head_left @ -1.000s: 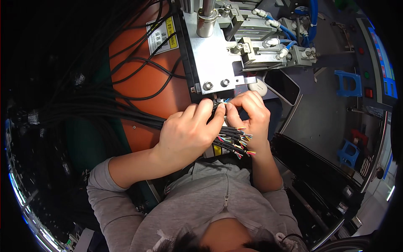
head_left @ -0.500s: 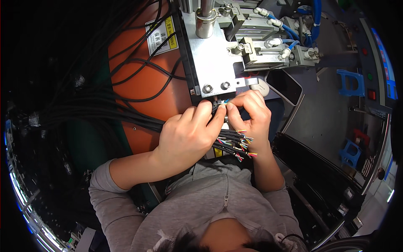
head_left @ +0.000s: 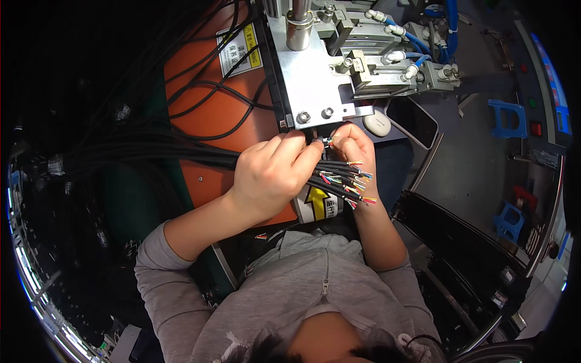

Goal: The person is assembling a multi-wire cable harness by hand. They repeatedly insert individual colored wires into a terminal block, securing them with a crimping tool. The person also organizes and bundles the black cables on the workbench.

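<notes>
Cable end point(head_left: 328, 142): sitting between both hands' fingertips, right by the near edge of the steel plate point(head_left: 311, 85). Its coloured wires are showing too small for us to be checking order; fingers are covering most of it, so a crossed strand could be going unnoticed.
Left hand point(head_left: 269, 172): thumb and forefinger are closing narrowly on the cable end. Lower fingers are hiding, so we can't be telling if they're also gripping the bundle.
Right hand point(head_left: 354, 145): thumb and forefinger are pinching at the wires, narrow gap. Pulling unevenly could be bending or splaying strands.
Cable bundle point(head_left: 342, 178): emerging from under the left hand, stripped ends fanning toward the right wrist. We're rating snagging as likely: loose strands are lying near that forearm.
Steel plate: overhanging right beside the fingertips. If it's a moving part, we'd be risking a pinch; we can't be telling from here.
Pneumatic cylinders point(head_left: 387, 78): sitting behind, blue air lines point(head_left: 417, 45) feeding in. An untimely stroke would be the cause we're worrying about.
Loose black cables point(head_left: 236, 88): looping over the orange tabletop point(head_left: 212, 187); their drag could be tugging our alignment off.
</notes>
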`<move>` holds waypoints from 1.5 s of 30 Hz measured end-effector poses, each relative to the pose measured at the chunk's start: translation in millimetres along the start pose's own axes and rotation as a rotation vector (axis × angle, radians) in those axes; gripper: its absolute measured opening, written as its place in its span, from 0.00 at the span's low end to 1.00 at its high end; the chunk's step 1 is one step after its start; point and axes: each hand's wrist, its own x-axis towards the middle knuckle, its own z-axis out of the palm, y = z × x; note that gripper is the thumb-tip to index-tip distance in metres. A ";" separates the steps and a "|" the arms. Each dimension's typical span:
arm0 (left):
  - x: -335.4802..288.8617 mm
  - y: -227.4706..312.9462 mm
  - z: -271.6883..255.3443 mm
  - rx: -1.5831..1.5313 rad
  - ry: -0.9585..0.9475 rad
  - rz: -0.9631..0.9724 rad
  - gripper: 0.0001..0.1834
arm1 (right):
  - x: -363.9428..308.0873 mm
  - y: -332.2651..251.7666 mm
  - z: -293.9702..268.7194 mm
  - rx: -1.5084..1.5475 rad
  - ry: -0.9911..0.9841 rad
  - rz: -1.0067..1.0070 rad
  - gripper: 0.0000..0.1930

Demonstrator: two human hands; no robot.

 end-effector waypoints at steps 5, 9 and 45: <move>-0.1 0.8 -0.1 -0.013 0.002 -0.010 0.13 | -1.9 -7.8 9.6 -0.450 0.101 -0.408 0.03; -0.5 0.9 -1.4 -0.032 -0.004 -0.041 0.14 | -1.3 -9.5 11.4 -0.640 0.150 -0.616 0.04; 7.4 -0.9 -20.0 -0.257 0.099 0.028 0.15 | -13.2 -29.4 30.3 -0.259 0.051 -0.994 0.16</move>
